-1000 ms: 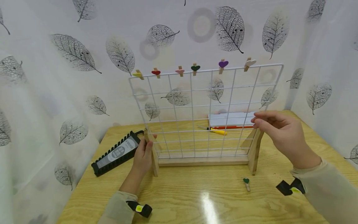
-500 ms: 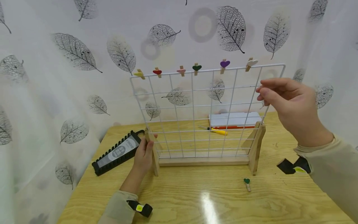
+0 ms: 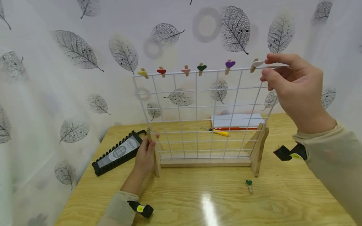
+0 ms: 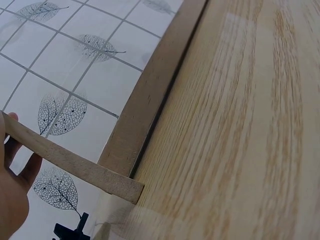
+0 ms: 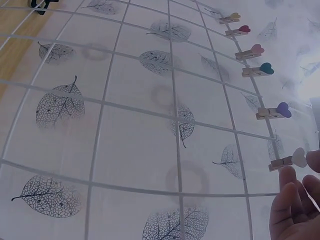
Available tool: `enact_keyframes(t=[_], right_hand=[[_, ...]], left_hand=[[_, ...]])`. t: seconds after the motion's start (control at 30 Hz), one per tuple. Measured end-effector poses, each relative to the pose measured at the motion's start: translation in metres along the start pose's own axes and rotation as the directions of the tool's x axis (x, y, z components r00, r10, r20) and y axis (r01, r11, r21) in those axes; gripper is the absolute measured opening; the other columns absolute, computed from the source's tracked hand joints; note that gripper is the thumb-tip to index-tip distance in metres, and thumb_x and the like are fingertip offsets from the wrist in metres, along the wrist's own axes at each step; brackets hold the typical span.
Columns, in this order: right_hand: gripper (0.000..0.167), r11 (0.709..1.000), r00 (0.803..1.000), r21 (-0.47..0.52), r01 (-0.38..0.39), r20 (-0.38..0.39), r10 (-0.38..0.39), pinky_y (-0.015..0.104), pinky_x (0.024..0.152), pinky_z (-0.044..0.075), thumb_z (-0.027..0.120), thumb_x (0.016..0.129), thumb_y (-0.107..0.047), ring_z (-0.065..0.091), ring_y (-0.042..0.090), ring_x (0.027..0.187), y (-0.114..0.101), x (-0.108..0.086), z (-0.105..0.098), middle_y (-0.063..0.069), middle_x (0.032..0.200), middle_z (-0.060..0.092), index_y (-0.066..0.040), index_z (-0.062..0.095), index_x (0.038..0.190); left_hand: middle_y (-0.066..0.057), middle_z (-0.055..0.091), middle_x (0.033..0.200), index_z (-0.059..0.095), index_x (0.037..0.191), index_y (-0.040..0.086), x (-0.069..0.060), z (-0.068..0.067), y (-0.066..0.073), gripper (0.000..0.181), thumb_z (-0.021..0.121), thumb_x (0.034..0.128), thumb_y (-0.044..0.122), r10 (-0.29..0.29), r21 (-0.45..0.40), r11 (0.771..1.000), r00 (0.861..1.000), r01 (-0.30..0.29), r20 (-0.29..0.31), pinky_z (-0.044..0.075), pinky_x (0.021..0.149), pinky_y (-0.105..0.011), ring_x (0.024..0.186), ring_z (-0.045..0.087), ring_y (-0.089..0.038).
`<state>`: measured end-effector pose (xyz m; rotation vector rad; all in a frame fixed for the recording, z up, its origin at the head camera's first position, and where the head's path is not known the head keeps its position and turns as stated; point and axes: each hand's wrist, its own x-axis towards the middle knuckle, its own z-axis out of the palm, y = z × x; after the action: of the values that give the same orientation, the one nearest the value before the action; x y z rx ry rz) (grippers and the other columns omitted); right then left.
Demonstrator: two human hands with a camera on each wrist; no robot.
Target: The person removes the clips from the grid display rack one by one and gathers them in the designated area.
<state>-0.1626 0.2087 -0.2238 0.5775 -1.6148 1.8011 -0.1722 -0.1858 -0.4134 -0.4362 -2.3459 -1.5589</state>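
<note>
A white wire grid panel [image 3: 206, 106] stands upright in a wooden stand [image 3: 205, 162]. My left hand [image 3: 145, 157] grips the stand's left upright [image 4: 75, 162], fingers behind it. Heart clothespins line the grid's top wire: yellow [image 3: 143, 73], red [image 3: 161, 71], pink [image 3: 186, 70], green [image 3: 201, 68], purple [image 3: 229, 65] and white [image 3: 255, 65]. Beside the white one is my right hand [image 3: 299, 84], thumb and fingers apart at the grid's top right corner. In the right wrist view its fingertips come close to the white heart [image 5: 299, 158]; contact is unclear.
A loose green heart clothespin [image 3: 249, 185] lies on the table [image 3: 181, 194] in front of the right upright. At left is a black-and-grey tool holder [image 3: 118, 153]. Behind the grid are a yellow-handled screwdriver [image 3: 220, 132] and a white case [image 3: 237, 121].
My right hand has risen from the stand's right upright to the grid's top right corner, near the white clothespin. The left hand has stayed on the left upright.
</note>
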Motion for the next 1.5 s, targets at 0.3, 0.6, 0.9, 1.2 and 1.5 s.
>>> enact_keyframes(t=[0.3,0.6,0.9,1.2,1.5], right_hand=[[0.035,0.973,0.989,-0.196,-0.125,0.059,0.139,0.019,0.052,0.048,0.076,0.09,-0.007,0.065,0.017,0.061,-0.012,0.008,0.004,0.01,0.106,0.072,-0.001,0.07,0.125],[0.032,0.906,0.973,-0.395,-0.152,0.102,0.208,0.02,0.054,0.05,0.073,0.094,-0.018,0.065,0.015,0.062,-0.014,0.013,0.008,0.005,0.101,0.072,-0.008,0.072,0.124],[0.028,0.94,0.968,-0.293,-0.177,0.121,0.22,0.02,0.052,0.048,0.075,0.092,-0.014,0.064,0.016,0.06,-0.015,0.015,0.007,0.008,0.099,0.072,-0.002,0.072,0.117],[0.029,0.979,0.984,-0.159,-0.131,0.102,0.148,0.021,0.055,0.047,0.077,0.09,-0.008,0.063,0.019,0.063,-0.008,0.012,0.005,0.011,0.094,0.073,0.006,0.072,0.114],[0.026,0.998,0.994,0.001,-0.067,0.092,0.066,0.022,0.059,0.052,0.075,0.089,-0.001,0.068,0.022,0.073,-0.005,0.012,0.01,0.017,0.097,0.072,0.013,0.069,0.11]], left_hand=[[-0.026,0.052,0.14,0.053,0.137,-0.003,0.004,0.0,-0.003,0.032,0.039,0.1083,0.002,-0.006,0.001,1.0,1.0,0.006,0.003,0.042,0.089,-0.042,0.108,0.054,-0.042],[-0.014,0.055,0.141,0.054,0.139,0.009,0.004,0.002,-0.036,0.032,0.041,0.1098,0.011,-0.008,-0.021,1.0,1.0,0.008,-0.004,0.043,0.092,-0.031,0.111,0.055,-0.03],[-0.013,0.057,0.137,0.054,0.139,0.009,0.002,0.001,-0.038,0.032,0.041,0.1099,0.012,0.017,-0.024,1.0,1.0,-0.017,-0.011,0.043,0.088,-0.027,0.102,0.054,-0.026],[-0.023,0.054,0.137,0.052,0.137,-0.002,0.0,0.003,-0.016,0.031,0.04,0.1085,0.003,-0.026,-0.023,0.999,1.0,0.025,-0.013,0.04,0.088,-0.027,0.102,0.051,-0.033],[-0.016,0.056,0.138,0.054,0.137,0.006,0.004,0.003,-0.031,0.032,0.041,0.1085,0.005,0.041,-0.024,0.999,0.999,-0.042,-0.021,0.041,0.087,-0.026,0.102,0.053,-0.027]])
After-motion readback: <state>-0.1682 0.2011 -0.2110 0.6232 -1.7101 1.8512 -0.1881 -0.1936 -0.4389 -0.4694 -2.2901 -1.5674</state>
